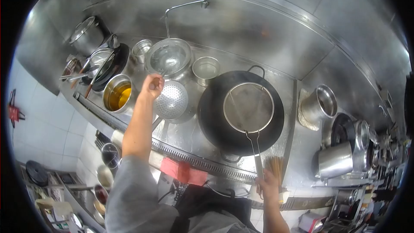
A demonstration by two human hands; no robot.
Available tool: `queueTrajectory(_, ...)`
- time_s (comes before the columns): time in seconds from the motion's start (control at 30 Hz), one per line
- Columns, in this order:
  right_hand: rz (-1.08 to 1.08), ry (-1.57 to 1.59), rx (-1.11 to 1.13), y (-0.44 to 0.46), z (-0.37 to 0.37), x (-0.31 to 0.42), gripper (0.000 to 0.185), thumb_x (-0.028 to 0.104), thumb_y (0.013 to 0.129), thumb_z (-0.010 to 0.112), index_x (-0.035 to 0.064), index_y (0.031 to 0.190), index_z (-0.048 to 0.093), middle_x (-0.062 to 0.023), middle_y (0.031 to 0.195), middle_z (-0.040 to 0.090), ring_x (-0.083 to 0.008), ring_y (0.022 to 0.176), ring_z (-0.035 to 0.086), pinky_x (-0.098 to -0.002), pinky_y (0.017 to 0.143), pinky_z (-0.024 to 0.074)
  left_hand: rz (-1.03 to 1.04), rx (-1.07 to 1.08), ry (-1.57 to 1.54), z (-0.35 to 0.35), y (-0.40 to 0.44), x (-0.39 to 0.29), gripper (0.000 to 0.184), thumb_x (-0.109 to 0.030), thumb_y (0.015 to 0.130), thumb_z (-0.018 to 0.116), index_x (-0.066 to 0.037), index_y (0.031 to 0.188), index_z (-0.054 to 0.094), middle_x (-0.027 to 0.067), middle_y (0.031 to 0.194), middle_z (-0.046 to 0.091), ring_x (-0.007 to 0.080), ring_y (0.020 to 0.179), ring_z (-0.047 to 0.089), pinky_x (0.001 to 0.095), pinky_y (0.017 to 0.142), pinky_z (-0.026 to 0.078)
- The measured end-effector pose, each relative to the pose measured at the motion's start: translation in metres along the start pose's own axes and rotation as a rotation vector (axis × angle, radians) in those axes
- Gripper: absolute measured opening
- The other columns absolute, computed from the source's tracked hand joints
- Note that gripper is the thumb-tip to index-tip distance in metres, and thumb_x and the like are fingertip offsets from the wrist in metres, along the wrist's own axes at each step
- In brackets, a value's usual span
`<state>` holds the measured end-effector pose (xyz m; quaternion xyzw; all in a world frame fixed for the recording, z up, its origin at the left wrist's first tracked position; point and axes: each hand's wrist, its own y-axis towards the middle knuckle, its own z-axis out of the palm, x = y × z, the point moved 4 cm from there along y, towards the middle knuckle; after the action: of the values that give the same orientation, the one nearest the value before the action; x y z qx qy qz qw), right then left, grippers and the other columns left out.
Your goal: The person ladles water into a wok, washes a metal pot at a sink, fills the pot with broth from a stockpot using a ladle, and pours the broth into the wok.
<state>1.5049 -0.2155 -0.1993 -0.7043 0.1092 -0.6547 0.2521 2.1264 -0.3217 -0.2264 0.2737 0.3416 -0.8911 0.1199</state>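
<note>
My right hand (pixel 269 185) is closed around the handle of a round fine-mesh strainer (pixel 249 108), whose mesh lies over the black wok (pixel 211 123). A bamboo brush (pixel 276 167) is beside that hand. My left hand (pixel 153 85) is closed at the near rim of a metal bowl of water (pixel 169 56); a thin metal piece shows by its fingers, but what it grips is hard to make out. Just right of my left wrist sits a perforated metal skimmer (pixel 171 100). Water runs from the tap (pixel 185 5) into the bowl.
A pot of yellow liquid (pixel 117 93) stands left of my forearm. Small metal pots (pixel 206 70) flank the bowl. Ladles and a dark pan (pixel 116 67) are at the left, with more metal pots (pixel 335 160) at the right. Red cloths (pixel 183 171) hang at the front edge.
</note>
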Motion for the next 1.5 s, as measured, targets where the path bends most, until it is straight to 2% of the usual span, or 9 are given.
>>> queueTrajectory(0.17,0.039,-0.089,-0.009,-0.015,-0.004,-0.013,0.023,0.003,0.079,0.065,-0.0016,0.102,0.065,-0.0026,0.065,0.058,-0.0092,0.046,0.051,-0.0244,0.039,0.0369,0.054,0.2,-0.029,0.021,-0.035,-0.004,0.012,-0.012,0.081,0.06,-0.007,0.077,0.049,0.0067,0.069,0.054,0.012,0.055,0.053,0.0171,0.042,0.042)
queueTrajectory(0.27,0.024,-0.106,0.035,-0.009,-0.008,-0.024,0.023,0.002,0.08,0.066,-0.0032,0.103,0.061,-0.0031,0.064,0.059,-0.0095,0.043,0.05,-0.0246,0.038,0.0362,0.03,0.233,-0.042,0.024,-0.066,-0.013,0.043,-0.016,0.082,0.06,0.019,0.104,0.049,0.003,0.071,0.054,0.0093,0.053,0.051,0.018,0.04,0.042)
queueTrajectory(0.9,0.014,0.05,0.291,0.008,0.014,-0.043,0.04,0.002,0.084,0.064,-0.0053,0.122,0.055,-0.0041,0.063,0.057,-0.0111,0.04,0.047,-0.0259,0.037,0.0349,-0.308,0.362,0.286,0.062,-0.318,0.068,0.039,-0.018,0.086,0.051,0.008,0.115,0.054,0.0021,0.069,0.05,0.0107,0.043,0.043,0.0201,0.029,0.035)
queueTrajectory(0.97,-0.002,0.036,0.276,0.001,0.012,-0.035,0.039,0.002,0.084,0.064,-0.0054,0.122,0.056,-0.004,0.063,0.057,-0.0111,0.04,0.048,-0.026,0.037,0.0349,-0.361,0.392,0.224,0.054,-0.315,0.077,0.053,-0.014,0.087,0.048,0.017,0.129,0.04,0.0089,0.07,0.048,0.0157,0.047,0.049,0.0252,0.032,0.04)
queueTrajectory(1.1,0.001,0.047,0.262,-0.005,0.009,-0.038,0.038,0.0,0.083,0.064,-0.0053,0.119,0.057,-0.004,0.063,0.057,-0.011,0.04,0.048,-0.0259,0.037,0.0349,-0.162,0.22,0.78,0.066,-0.33,0.094,0.046,-0.014,0.079,0.058,0.007,0.12,0.054,0.0043,0.066,0.05,0.0135,0.047,0.049,0.0233,0.036,0.032)
queueTrajectory(1.3,-0.018,0.045,0.182,-0.011,0.008,-0.041,0.036,-0.001,0.082,0.064,-0.0052,0.117,0.058,-0.0041,0.063,0.057,-0.0107,0.04,0.047,-0.0254,0.036,0.0348,0.253,0.225,1.432,0.052,-0.314,0.077,0.063,-0.007,0.069,0.065,0.002,0.131,0.055,0.0088,0.085,0.064,0.0181,0.07,0.059,0.0305,0.064,0.049)
queueTrajectory(1.37,0.001,0.034,0.167,-0.011,0.007,-0.045,0.037,-0.001,0.08,0.063,-0.0031,0.117,0.06,-0.0039,0.064,0.057,-0.01,0.041,0.048,-0.025,0.037,0.0339,0.225,0.144,1.501,0.047,-0.305,0.06,0.063,-0.008,0.068,0.065,0.0,0.13,0.056,0.0137,0.091,0.068,0.0249,0.079,0.065,0.0345,0.073,0.051)
queueTrajectory(1.43,0.013,0.025,0.16,-0.009,0.009,-0.047,0.038,-0.001,0.079,0.062,-0.001,0.117,0.061,-0.0037,0.065,0.058,-0.0093,0.043,0.048,-0.0247,0.038,0.0331,0.731,0.167,1.619,0.039,-0.277,0.037,0.062,-0.01,0.068,0.065,0.001,0.129,0.056,0.0207,0.101,0.069,0.0347,0.094,0.068,0.0396,0.084,0.052)
queueTrajectory(1.5,0.018,0.059,0.144,-0.01,0.011,-0.047,0.038,-0.002,0.079,0.062,-0.0007,0.117,0.062,-0.0037,0.066,0.059,-0.0088,0.043,0.048,-0.0247,0.038,0.0331,0.722,-0.097,1.841,0.044,-0.245,0.012,0.058,-0.011,0.069,0.063,0.0,0.126,0.058,0.0257,0.107,0.067,0.0408,0.104,0.064,0.043,0.091,0.051)
